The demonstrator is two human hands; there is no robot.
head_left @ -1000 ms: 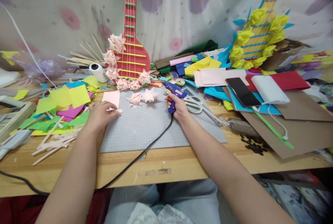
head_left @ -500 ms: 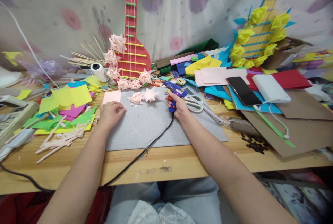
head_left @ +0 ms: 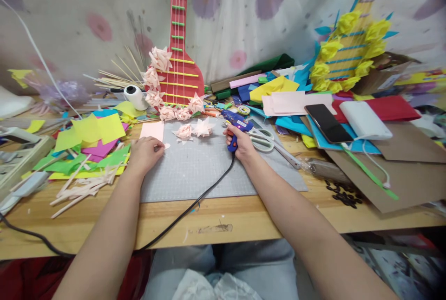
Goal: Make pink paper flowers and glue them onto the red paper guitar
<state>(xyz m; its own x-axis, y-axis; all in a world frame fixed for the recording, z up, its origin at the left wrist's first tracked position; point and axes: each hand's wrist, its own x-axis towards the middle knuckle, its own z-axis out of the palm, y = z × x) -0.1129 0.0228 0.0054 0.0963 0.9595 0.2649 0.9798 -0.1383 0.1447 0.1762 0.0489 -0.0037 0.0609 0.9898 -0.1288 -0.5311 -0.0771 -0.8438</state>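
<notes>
My right hand is wrapped round the handle of a blue glue gun, its nozzle pointing left over the grey cutting mat. The gun's black cord trails off the table's front edge. My left hand rests at the mat's left edge, fingers pinched on a small pale pink paper piece. Just beyond it lies a pink paper sheet. Two pink paper flowers sit on the mat's far edge, in front of a red paper guitar trimmed with similar flowers.
Yellow, green and magenta paper scraps and pale strips lie left. Scissors, a black phone, a white power bank, brown card and dark seeds lie right. A yellow-flowered guitar leans at back right.
My left hand has shifted slightly right along the mat's edge and now pinches the small pink piece. The right hand with the glue gun has barely moved.
</notes>
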